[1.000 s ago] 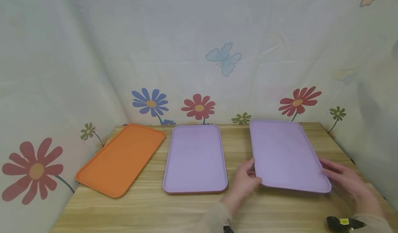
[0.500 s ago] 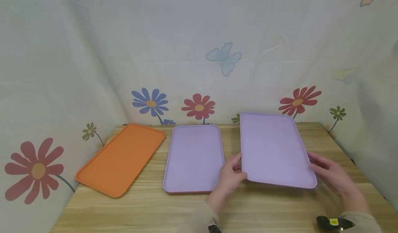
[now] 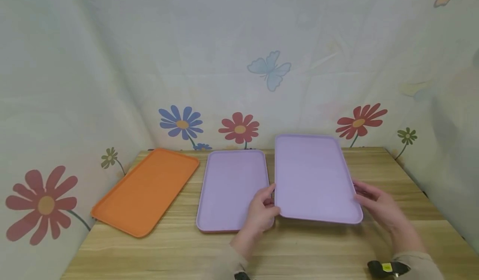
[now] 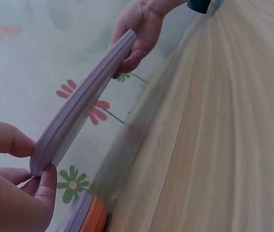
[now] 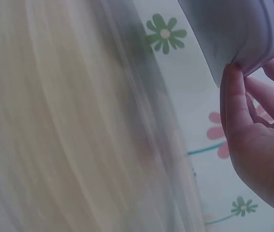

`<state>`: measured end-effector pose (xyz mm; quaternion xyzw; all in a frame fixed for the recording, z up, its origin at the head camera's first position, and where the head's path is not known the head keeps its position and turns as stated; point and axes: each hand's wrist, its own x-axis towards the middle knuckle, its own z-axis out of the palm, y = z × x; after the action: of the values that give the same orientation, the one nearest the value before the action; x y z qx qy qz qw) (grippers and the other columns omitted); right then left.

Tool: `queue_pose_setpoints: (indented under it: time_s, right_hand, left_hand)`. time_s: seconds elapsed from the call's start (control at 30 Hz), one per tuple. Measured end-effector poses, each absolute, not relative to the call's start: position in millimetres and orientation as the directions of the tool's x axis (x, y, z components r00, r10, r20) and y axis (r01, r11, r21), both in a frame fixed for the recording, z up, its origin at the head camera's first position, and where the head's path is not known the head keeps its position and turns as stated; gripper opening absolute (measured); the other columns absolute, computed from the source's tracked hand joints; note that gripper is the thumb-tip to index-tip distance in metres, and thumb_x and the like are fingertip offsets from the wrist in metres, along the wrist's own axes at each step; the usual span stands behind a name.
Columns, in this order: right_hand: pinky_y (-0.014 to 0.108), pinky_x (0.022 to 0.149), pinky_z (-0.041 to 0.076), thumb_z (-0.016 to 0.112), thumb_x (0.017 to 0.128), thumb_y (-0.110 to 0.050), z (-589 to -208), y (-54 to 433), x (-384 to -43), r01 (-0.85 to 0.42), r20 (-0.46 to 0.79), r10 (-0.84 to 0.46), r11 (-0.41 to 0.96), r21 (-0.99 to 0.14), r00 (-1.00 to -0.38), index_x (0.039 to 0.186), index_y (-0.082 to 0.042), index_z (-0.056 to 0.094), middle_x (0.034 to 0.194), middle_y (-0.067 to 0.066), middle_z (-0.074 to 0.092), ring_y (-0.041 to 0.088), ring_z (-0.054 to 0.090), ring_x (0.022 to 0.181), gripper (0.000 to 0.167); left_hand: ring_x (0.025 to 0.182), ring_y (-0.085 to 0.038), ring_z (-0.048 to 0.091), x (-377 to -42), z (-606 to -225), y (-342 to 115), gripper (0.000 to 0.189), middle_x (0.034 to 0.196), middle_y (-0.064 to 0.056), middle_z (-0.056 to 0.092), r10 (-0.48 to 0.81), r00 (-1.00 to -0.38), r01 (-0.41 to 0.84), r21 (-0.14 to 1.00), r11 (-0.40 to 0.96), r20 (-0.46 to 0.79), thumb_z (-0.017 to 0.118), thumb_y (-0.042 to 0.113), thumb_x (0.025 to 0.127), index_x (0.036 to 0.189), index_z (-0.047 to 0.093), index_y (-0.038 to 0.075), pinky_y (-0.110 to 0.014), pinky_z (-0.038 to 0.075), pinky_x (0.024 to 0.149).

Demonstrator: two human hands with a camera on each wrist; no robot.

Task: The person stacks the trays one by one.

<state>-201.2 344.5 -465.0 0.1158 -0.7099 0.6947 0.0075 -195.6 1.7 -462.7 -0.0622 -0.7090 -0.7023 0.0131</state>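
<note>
A light purple rectangular tray is held between both hands above the right half of the table, its far end raised. My left hand pinches its left edge near the front corner, thumb over the rim and fingers under. On the opposite edge, my right hand grips with thumb above and fingers below, as the right wrist view shows. Just left of it another purple tray lies on the table, partly covered by my left hand. In the left wrist view, an orange tray shows under that purple one.
At the left of the wooden table an orange tray lies slanted. A cloth backdrop printed with flowers and butterflies hangs behind the table and along both sides.
Both hands have carried the held purple tray leftward, toward the middle tray, and its far end shows higher than a second ago. The two trays on the table have stayed put.
</note>
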Motion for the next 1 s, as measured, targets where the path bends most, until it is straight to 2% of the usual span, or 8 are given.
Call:
queue_pose_setpoints:
  time_s: [0.1,0.33,0.47,0.6,0.67,1.0]
  right_hand:
    - [0.014,0.084,0.048,0.059,0.094,0.009,-466,336,-203,-0.194,0.187,-0.148,0.031,-0.981,-0.971,0.137,-0.004,0.058,0.113,-0.014,0.065,0.000,0.058,0.103,0.045]
    - [0.015,0.082,0.049,0.066,0.093,-0.002,-464,314,-207,-0.167,0.146,-0.105,0.221,-0.961,-0.984,0.139,0.013,0.046,0.109,-0.015,0.062,-0.001,0.057,0.098,0.052]
    - [0.015,0.080,0.050,0.066,0.093,0.001,-464,298,-210,-0.190,0.169,-0.099,0.275,-0.942,-0.981,0.137,0.017,0.043,0.114,0.002,0.063,-0.001,0.057,0.096,0.053]
    - [0.016,0.080,0.050,0.065,0.092,0.005,-465,282,-212,-0.212,0.189,-0.109,0.268,-0.940,-0.976,0.137,0.018,0.043,0.119,0.026,0.059,0.000,0.056,0.096,0.052]
    - [0.015,0.080,0.049,0.064,0.091,0.006,-464,275,-212,-0.218,0.194,-0.116,0.252,-0.943,-0.974,0.138,0.018,0.043,0.121,0.032,0.056,0.000,0.056,0.096,0.052]
    - [0.014,0.082,0.049,0.062,0.085,0.016,-467,238,-215,-0.264,0.242,-0.141,0.165,-0.950,-0.960,0.134,0.023,0.043,0.116,0.038,0.055,0.002,0.059,0.094,0.053]
  left_hand:
    - [0.094,-0.024,0.059,-196,-463,-7,0.073,0.133,-0.018,0.051,0.074,-0.991,0.111,0.994,0.016,0.109,0.064,-0.016,0.065,0.136,0.056,-0.004,-0.024,0.052,0.076]
    - [0.097,-0.025,0.061,-197,-469,-29,0.074,0.136,-0.021,0.050,0.089,-0.991,0.097,0.995,0.014,0.095,0.061,-0.016,0.066,0.139,0.053,-0.003,-0.023,0.052,0.076]
    - [0.097,-0.026,0.061,-196,-471,-42,0.077,0.137,-0.022,0.049,0.080,-0.992,0.101,0.995,-0.001,0.101,0.061,-0.017,0.065,0.140,0.051,-0.004,-0.024,0.053,0.078]
    - [0.098,-0.028,0.060,-193,-473,-56,0.077,0.138,-0.024,0.047,0.074,-0.991,0.109,0.994,0.007,0.108,0.061,-0.018,0.065,0.140,0.050,-0.005,-0.023,0.052,0.080]
    - [0.098,-0.028,0.060,-192,-473,-64,0.076,0.138,-0.025,0.047,0.069,-0.991,0.113,0.993,0.016,0.112,0.061,-0.018,0.065,0.140,0.050,-0.006,-0.022,0.052,0.080]
    - [0.100,-0.032,0.060,-179,-471,-97,0.074,0.139,-0.028,0.046,0.039,-0.991,0.132,0.990,0.047,0.130,0.061,-0.018,0.068,0.140,0.050,-0.007,-0.022,0.052,0.081]
